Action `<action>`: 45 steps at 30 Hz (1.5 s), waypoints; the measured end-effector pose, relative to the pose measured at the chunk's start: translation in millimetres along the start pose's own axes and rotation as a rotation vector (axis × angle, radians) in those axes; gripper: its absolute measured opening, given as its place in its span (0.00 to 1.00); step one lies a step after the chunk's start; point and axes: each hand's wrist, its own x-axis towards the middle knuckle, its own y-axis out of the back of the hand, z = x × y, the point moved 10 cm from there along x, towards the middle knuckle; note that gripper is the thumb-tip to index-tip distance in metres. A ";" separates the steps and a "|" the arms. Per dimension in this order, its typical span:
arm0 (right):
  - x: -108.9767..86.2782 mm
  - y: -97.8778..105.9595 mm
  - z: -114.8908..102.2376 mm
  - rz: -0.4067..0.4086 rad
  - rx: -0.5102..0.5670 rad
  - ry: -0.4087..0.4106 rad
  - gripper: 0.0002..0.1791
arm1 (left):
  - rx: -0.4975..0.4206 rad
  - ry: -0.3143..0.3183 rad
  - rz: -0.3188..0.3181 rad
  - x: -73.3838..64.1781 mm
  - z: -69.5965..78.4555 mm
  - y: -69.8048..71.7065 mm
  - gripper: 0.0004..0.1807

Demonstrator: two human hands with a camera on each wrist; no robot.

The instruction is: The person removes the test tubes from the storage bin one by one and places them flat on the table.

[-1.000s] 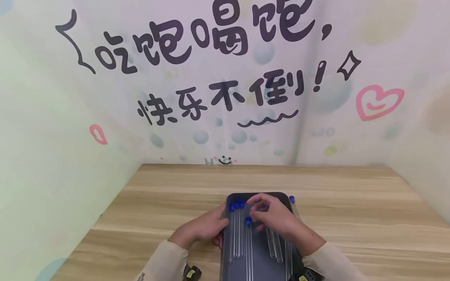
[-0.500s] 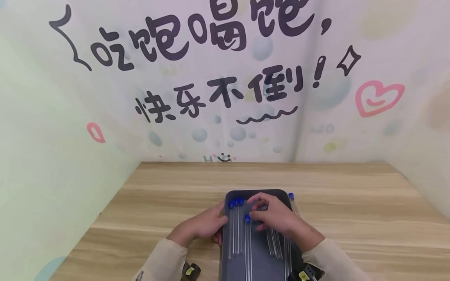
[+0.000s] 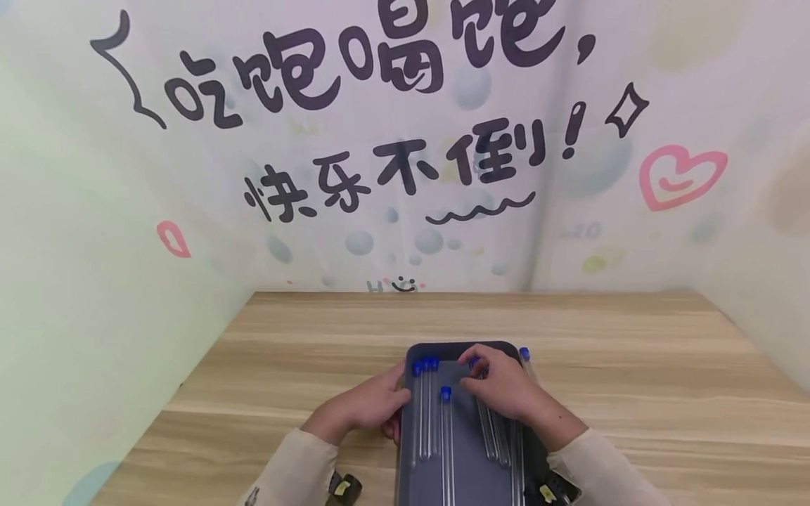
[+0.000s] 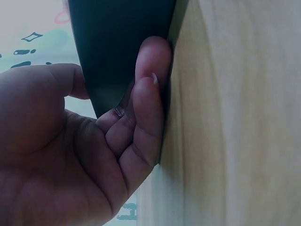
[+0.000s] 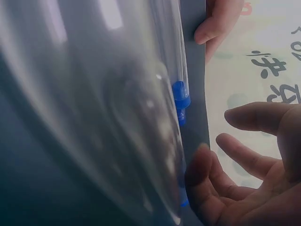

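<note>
A dark grey tray (image 3: pixel 481 485) holds several clear test tubes with blue caps. My left hand (image 3: pixel 361 406) grips the tray's left side, thumb at the rim; in the left wrist view its fingers (image 4: pixel 148 103) curl against the outer wall, low by the tabletop. A group of tubes (image 3: pixel 426 422) lies along that side, and a single tube (image 3: pixel 447 450) lies lower in the middle. My right hand (image 3: pixel 503 386) hovers bent over the right-hand tubes (image 3: pixel 496 439), partly hiding them. Its thumb and index finger stand apart with nothing between them; other fingertips are close to a blue cap (image 5: pixel 184 203).
Another blue-capped tube (image 3: pixel 525 355) shows just past the tray's right rim, partly hidden by the right arm. Wood-grain tabletop (image 3: pixel 304 337) surrounds the tray. A printed cloth wall (image 3: pixel 354 260) rises behind the table.
My right hand has shifted slightly right, away from the middle tube, and a blue cap now shows under its fingers. The left hand keeps its grip on the tray; the view tilted slightly.
</note>
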 end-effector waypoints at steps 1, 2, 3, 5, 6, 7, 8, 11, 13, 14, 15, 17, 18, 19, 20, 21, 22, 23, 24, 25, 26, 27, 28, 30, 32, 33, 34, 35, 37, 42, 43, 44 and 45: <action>-0.5 -0.3 0.0 -0.006 0.000 -0.003 0.16 | -0.001 0.000 -0.001 0.2 0.1 -0.1 0.29; -0.6 -1.2 -0.2 -0.018 0.007 -0.004 0.16 | -0.003 0.001 0.000 0.4 0.2 0.0 0.29; -0.8 -2.2 -0.6 -0.032 0.016 -0.004 0.17 | -0.004 0.001 0.000 0.6 0.3 0.1 0.29; -1.5 -4.8 -2.3 -0.065 0.043 0.000 0.18 | -0.009 0.001 -0.001 0.9 0.7 0.0 0.28; -1.8 -6.1 -3.3 -0.081 0.060 0.004 0.19 | -0.010 0.001 -0.001 0.8 0.6 0.0 0.28; -2.2 -7.4 -4.5 -0.098 0.080 0.009 0.19 | -0.011 0.000 -0.002 0.8 0.6 -0.1 0.28; -2.4 -8.8 -5.8 -0.114 0.101 0.013 0.19 | -0.012 -0.001 -0.003 0.8 0.7 -0.2 0.28; -3.2 -12.6 -8.7 -0.156 0.170 0.020 0.20 | -0.019 -0.006 -0.007 1.4 0.8 -0.7 0.26; -4.3 -15.5 -10.6 -0.186 0.206 0.023 0.21 | -0.021 -0.005 -0.008 1.6 0.6 -0.6 0.26; -4.9 -17.0 -11.3 -0.201 0.221 0.022 0.21 | -0.023 -0.005 -0.008 1.8 0.7 -0.7 0.25; -5.6 -18.8 -11.7 -0.219 0.234 0.019 0.22 | -0.023 -0.005 -0.007 1.9 0.7 -0.5 0.25; -7.4 -22.1 -13.1 -0.253 0.247 0.012 0.22 | -0.022 -0.002 -0.006 1.6 1.1 -0.4 0.25; -8.2 -23.8 -13.5 -0.268 0.253 0.011 0.22 | -0.021 0.000 -0.005 1.3 1.4 -0.3 0.26; -8.9 -25.1 -13.9 -0.280 0.258 0.008 0.23 | -0.022 0.001 -0.004 1.0 2.0 -0.3 0.26; -9.6 -26.4 -14.3 -0.292 0.264 0.004 0.23 | -0.024 0.002 -0.004 0.9 2.3 -0.2 0.26; -10.2 -27.5 -14.8 -0.301 0.268 0.002 0.23 | -0.026 0.004 -0.004 0.7 2.7 -0.3 0.25; -10.6 -28.4 -15.2 -0.307 0.275 -0.002 0.23 | -0.030 0.007 -0.004 0.6 2.8 -0.4 0.25; -11.0 -29.2 -15.5 -0.314 0.284 -0.006 0.24 | -0.034 0.009 -0.004 0.6 2.8 -0.4 0.25; -11.3 -30.2 -15.5 -0.319 0.298 -0.014 0.24 | -0.036 0.011 -0.003 0.6 2.8 -0.4 0.25; -11.4 -31.0 -15.4 -0.321 0.313 -0.022 0.25 | -0.037 0.013 -0.002 0.8 2.5 -0.2 0.25; -11.5 -31.7 -15.3 -0.324 0.330 -0.029 0.26 | -0.036 0.015 -0.001 1.0 1.9 -0.2 0.25; -11.6 -32.4 -15.0 -0.326 0.349 -0.037 0.26 | -0.035 0.016 0.000 1.2 1.2 -0.2 0.25; -11.6 -32.9 -14.4 -0.327 0.369 -0.045 0.27 | -0.034 0.018 -0.001 1.2 0.7 -0.2 0.25; -11.6 -33.5 -13.4 -0.328 0.409 -0.055 0.29 | -0.030 0.018 0.000 1.5 -0.8 -0.1 0.25; -11.5 -34.0 -12.3 -0.331 0.441 -0.057 0.30 | -0.030 0.019 -0.001 1.7 -2.0 -0.2 0.26; -11.3 -34.4 -11.2 -0.333 0.454 -0.060 0.30 | -0.031 0.021 -0.002 1.7 -2.3 -0.1 0.26; -10.9 -34.9 -10.2 -0.337 0.465 -0.061 0.30 | -0.033 0.021 -0.003 1.7 -2.2 -0.2 0.26; -10.5 -35.4 -9.0 -0.341 0.475 -0.063 0.30 | -0.034 0.022 -0.003 1.9 -2.2 -0.1 0.26; -9.4 -36.5 -6.5 -0.350 0.492 -0.069 0.30 | -0.034 0.026 -0.002 1.8 -1.7 0.1 0.26; -8.3 -41.1 -1.1 -0.384 0.541 -0.096 0.27 | -0.032 0.029 0.003 1.3 -1.4 0.5 0.27; -8.4 -42.5 -0.6 -0.393 0.549 -0.101 0.26 | -0.031 0.032 0.004 1.0 -1.9 0.6 0.27; -8.3 -43.6 -0.3 -0.401 0.555 -0.104 0.26 | -0.031 0.033 0.005 1.0 -2.4 0.8 0.27; -8.4 -44.5 -0.2 -0.409 0.562 -0.107 0.25 | -0.032 0.037 0.004 0.9 -3.2 0.8 0.28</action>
